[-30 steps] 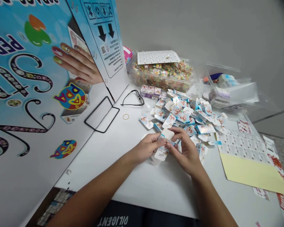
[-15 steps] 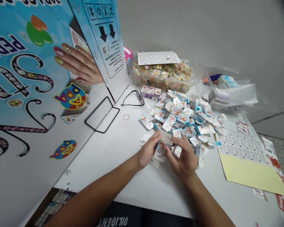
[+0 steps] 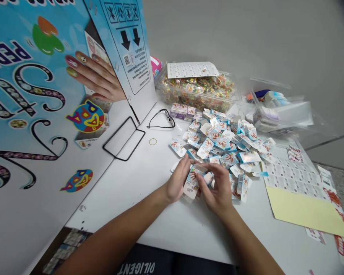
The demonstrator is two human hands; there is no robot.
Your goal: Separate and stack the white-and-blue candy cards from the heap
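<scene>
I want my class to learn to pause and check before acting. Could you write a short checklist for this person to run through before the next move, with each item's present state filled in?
1. Small box held by left hand and right hand: ok.
2. Its top flap fully closed: cannot tell, fingers hide part of it.
3. Glasses clear of both hands: ok.
4. Pile of boxes within easy reach: ok, I'd judge; it lies just beyond the hands.
5. Printed sheet on the right free of overlap: not ok, a blue-and-white flap crosses its left edge.
</scene>
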